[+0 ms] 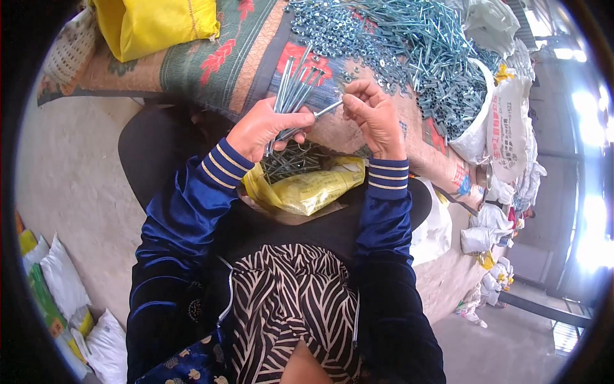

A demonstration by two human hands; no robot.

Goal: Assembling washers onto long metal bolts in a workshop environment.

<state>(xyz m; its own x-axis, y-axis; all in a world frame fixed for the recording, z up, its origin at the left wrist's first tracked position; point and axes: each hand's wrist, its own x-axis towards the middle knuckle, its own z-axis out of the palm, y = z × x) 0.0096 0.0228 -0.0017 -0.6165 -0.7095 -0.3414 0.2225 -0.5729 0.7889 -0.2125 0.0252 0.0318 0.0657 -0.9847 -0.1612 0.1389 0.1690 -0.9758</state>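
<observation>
A fanned bundle of long metal bolts point(295, 86) is gripped in my left hand point(261, 128). Under the left thumb, a single bolt point(329, 109) sticks out to the right. My right hand point(377, 118) pinches at the far end of that bolt; whether a small part sits between the fingertips is hidden. Below both hands, a yellow plastic bag point(313, 190) lies open in my lap with many similar bolts point(291, 161) inside. Just beyond my hands, small nuts point(332, 35) are spread over a patterned cloth point(249, 64).
A big heap of bolts and metal sleeves point(441, 70) spills at the far right, partly in a white woven sack point(476, 131). At the far left sits a yellow bag point(157, 25). White bags point(489, 230) stand on the right floor, filled sacks point(67, 275) at the lower left.
</observation>
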